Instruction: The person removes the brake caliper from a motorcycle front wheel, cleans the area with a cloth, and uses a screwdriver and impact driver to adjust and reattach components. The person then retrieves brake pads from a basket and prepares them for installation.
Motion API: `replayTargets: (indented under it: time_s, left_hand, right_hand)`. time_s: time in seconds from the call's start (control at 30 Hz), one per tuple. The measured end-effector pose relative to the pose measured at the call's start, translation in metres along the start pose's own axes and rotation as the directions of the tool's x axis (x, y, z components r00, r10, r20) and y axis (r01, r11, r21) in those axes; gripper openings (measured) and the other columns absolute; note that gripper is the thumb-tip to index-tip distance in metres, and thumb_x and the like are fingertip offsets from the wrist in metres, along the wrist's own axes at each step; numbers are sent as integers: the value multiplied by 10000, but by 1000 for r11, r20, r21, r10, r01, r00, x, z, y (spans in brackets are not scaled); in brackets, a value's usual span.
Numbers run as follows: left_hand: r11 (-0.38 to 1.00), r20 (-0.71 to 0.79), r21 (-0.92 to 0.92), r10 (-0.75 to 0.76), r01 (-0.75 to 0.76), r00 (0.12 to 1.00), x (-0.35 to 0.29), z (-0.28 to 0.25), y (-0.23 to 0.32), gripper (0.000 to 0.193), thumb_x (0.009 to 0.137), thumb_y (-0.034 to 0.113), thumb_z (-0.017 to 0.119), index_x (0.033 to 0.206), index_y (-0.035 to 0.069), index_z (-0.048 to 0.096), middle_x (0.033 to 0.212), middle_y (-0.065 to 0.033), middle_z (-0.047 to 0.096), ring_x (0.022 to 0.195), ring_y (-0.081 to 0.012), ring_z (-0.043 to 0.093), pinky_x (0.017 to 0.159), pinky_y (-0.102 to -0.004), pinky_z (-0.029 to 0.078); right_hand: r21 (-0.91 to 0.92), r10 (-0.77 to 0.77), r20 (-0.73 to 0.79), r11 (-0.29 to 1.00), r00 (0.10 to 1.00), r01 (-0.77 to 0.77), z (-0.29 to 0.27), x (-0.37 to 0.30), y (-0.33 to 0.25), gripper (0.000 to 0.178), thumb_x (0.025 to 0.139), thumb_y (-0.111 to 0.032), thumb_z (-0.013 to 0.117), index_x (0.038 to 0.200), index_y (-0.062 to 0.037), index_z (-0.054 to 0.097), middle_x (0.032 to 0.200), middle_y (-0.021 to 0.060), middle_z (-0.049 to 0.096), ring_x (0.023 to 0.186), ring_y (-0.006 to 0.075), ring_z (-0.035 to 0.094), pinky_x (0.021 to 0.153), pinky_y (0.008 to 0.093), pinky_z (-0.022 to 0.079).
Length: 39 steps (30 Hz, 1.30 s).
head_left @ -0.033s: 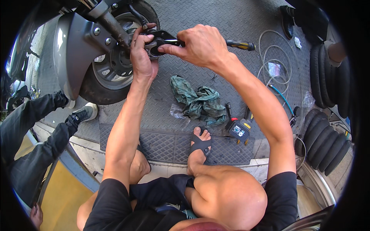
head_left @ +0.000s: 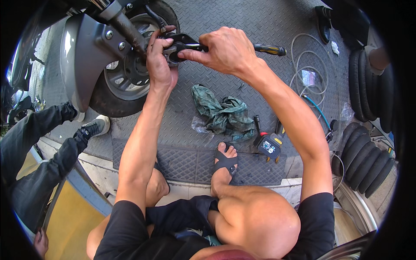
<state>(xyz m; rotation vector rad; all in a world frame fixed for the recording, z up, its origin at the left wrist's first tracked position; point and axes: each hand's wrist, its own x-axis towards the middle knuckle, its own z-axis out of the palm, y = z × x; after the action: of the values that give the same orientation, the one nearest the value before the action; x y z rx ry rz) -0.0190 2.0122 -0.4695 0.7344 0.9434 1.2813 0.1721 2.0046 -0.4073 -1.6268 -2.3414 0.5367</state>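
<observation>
At the top, beside a motorbike's front wheel [head_left: 123, 93], my left hand [head_left: 159, 63] is closed around a dark metal brake caliper [head_left: 172, 54], with fingers over its far side. My right hand [head_left: 227, 50] grips a screwdriver [head_left: 269, 50]. The black and yellow handle end sticks out to the right of the fist. Its shiny shaft points left into the caliper, while my right thumb presses against the caliper. The tip is hidden. A hose [head_left: 156, 17] runs down to the caliper from above. The grey fender and fork leg [head_left: 130, 34] stand just left of my hands.
A crumpled green cloth [head_left: 225, 112] and a cordless power tool [head_left: 268, 145] lie on the metal plate floor [head_left: 260, 86]. A coiled clear hose [head_left: 294, 65] and stacked tyres [head_left: 364, 156] are at right. Other people's legs [head_left: 52, 143] show at left and at top right.
</observation>
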Motion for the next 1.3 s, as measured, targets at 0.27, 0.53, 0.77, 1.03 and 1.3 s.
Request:
replayTargets:
  time_s: [0.27,0.53,0.77,1.03,1.3]
  left_hand:
    - [978,-90,-208,-34,14,995,-2,8,-6,438,865,176,538,1260,16,642,1157,-128,675,1062,-268,673,979,-415,555]
    - [839,-16,-514,-216,178,976,-7,18,-6,467,878,252,581,1284,35,658,1189,-149,691,1106,-317,665,1028,-516,520]
    - [707,10,-656,-342,265,939,-20,42,16,451,872,341,641,1264,125,698,1138,-116,666,1104,-303,578,927,-509,459]
    - [707,24,-631,-396,321,918,-28,39,26,396,911,406,658,1150,90,655,1113,-117,672,1059,-296,579,910,-495,435]
    - [823,-58,-497,-346,273,937,-31,39,24,366,1006,414,585,1201,109,639,1116,-81,683,1047,-270,599,897,-480,442]
  right_hand:
    - [152,109,-87,984,990,-95,16,-22,-6,665,901,-670,701,669,-48,740,544,167,625,527,378,663,523,466,535]
    - [515,557,41,700,830,-495,63,-88,-7,528,925,-389,777,657,43,635,522,219,539,456,394,526,506,452,459]
    - [604,752,15,519,659,-605,84,-133,38,420,900,-348,749,910,72,722,840,277,722,838,415,735,777,465,568]
    - [125,711,403,581,576,-804,135,-201,60,537,912,-290,772,1235,103,599,1154,422,665,1124,568,653,984,569,537]
    - [521,408,-446,842,797,-139,64,-130,3,252,897,-44,749,1142,-25,695,987,170,669,893,365,676,778,461,553]
